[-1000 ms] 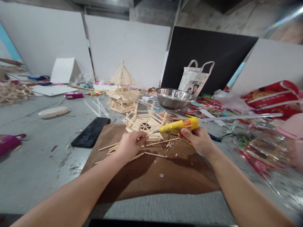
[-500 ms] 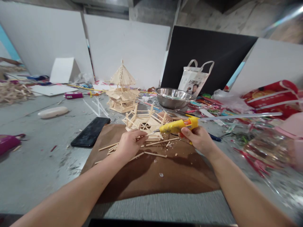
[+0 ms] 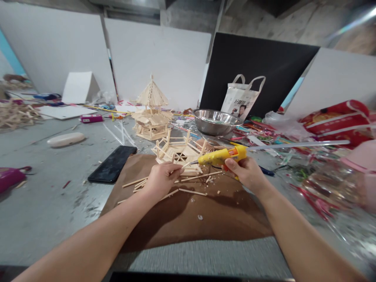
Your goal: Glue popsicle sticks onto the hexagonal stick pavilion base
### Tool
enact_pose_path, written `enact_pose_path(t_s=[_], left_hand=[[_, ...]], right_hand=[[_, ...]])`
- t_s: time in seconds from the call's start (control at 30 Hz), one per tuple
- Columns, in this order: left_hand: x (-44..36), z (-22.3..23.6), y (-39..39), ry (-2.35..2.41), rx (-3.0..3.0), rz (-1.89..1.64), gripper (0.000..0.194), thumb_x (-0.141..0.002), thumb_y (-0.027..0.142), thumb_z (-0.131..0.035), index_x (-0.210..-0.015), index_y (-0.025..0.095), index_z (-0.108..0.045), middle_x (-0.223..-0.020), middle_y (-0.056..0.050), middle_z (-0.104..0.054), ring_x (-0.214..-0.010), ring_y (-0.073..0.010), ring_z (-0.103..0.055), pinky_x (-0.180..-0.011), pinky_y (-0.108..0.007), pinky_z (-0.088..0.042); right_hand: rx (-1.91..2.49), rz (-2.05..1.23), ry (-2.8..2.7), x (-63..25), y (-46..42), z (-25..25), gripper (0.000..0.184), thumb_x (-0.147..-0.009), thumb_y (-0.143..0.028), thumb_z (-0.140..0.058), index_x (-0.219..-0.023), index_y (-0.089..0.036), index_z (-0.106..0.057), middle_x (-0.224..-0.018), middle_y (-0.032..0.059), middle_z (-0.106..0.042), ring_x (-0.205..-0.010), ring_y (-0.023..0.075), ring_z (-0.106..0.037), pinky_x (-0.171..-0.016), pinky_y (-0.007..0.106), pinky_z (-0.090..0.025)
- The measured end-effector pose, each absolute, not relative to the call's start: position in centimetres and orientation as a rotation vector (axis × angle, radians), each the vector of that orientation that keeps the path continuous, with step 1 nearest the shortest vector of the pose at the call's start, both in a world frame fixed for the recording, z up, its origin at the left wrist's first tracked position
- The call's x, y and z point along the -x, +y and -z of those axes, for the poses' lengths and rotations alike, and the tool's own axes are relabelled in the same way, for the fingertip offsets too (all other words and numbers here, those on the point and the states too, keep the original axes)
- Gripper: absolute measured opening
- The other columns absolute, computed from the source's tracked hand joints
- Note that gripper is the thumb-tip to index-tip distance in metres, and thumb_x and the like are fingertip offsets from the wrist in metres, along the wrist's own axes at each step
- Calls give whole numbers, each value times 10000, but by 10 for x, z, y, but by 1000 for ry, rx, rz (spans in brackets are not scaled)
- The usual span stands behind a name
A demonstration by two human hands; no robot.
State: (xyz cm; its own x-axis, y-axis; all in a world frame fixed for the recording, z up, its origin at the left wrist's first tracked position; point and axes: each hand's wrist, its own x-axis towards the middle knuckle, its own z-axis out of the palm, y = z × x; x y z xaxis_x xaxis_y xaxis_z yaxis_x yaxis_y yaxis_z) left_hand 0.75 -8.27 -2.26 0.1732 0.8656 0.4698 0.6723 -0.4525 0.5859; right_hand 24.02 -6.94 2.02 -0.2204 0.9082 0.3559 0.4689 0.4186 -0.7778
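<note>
My right hand [image 3: 245, 172] is wrapped round a yellow hot glue gun [image 3: 219, 156], with a long clear glue stick [image 3: 296, 145] coming out of its back end. Its nozzle points left, at or very close to the tip of a short wooden stick [image 3: 185, 166] pinched in my left hand [image 3: 163, 178]. Just behind both hands stands a low wooden-stick frame [image 3: 180, 150] with upright posts, partly hidden by my left fingers. Several loose sticks [image 3: 193, 192] lie on a brown sheet [image 3: 194, 227] under my hands.
A finished-looking stick pavilion [image 3: 152, 105] stands behind the frame. Left of the sheet lie a black phone [image 3: 112, 164] and a white oblong case [image 3: 66, 139]. A metal bowl [image 3: 217, 123], a white bag [image 3: 241, 98] and coloured scraps spread to the right, near a pink-lidded clear container [image 3: 335, 184].
Hardly anything differs. The glue gun and both hands hold nearly the same place, with the nozzle still at the stick's tip.
</note>
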Motion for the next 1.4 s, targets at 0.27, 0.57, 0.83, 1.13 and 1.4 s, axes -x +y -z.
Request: enact_pose_path(t_s=[0.27,0.57,0.83,1.13,1.4], left_hand=[[-8,23,-82,1463,-2211,-1139,217,-758,278,-476,-777,178,-668,-684,-22,-644,-607,-107,-559,-548,-183,-380],[-8,23,-82,1425,-2240,-1132,218,-764,268,-466,-793,188,-666,-713,-19,-652,-627,-111,-570,-564,-182,-391],[-7,23,-83,1410,-2255,-1124,217,-767,265,-460,-788,186,-661,-712,-25,-654,-628,-115,-571,-568,-188,-399],[-10,19,-85,1452,-2213,-1147,167,-738,240,-504,-757,170,-654,-699,-23,-649,-616,-103,-556,-571,-181,-398],[-8,21,-84,1455,-2202,-1163,186,-751,262,-485,-755,178,-652,-671,-7,-642,-598,-97,-547,-557,-179,-386]], right_hand=[[1226,-627,-1859,-240,-70,-22,406,-673,-552,-473,-568,-163,-519,-389,-45,-357,-360,60,-308,-324,210,-213],[1175,-579,-1870,-240,-68,-19,361,-691,-504,-488,-599,-157,-527,-436,-37,-387,-407,69,-353,-358,209,-269],[1161,-588,-1863,-239,-69,-20,362,-688,-508,-492,-583,-164,-531,-433,-31,-394,-418,83,-384,-365,216,-289],[1177,-605,-1862,-239,-69,-21,392,-678,-539,-486,-566,-166,-531,-416,-29,-385,-418,90,-389,-359,218,-293],[1170,-622,-1844,-240,-69,-21,414,-677,-555,-479,-550,-163,-524,-394,-37,-364,-386,79,-358,-336,216,-272]])
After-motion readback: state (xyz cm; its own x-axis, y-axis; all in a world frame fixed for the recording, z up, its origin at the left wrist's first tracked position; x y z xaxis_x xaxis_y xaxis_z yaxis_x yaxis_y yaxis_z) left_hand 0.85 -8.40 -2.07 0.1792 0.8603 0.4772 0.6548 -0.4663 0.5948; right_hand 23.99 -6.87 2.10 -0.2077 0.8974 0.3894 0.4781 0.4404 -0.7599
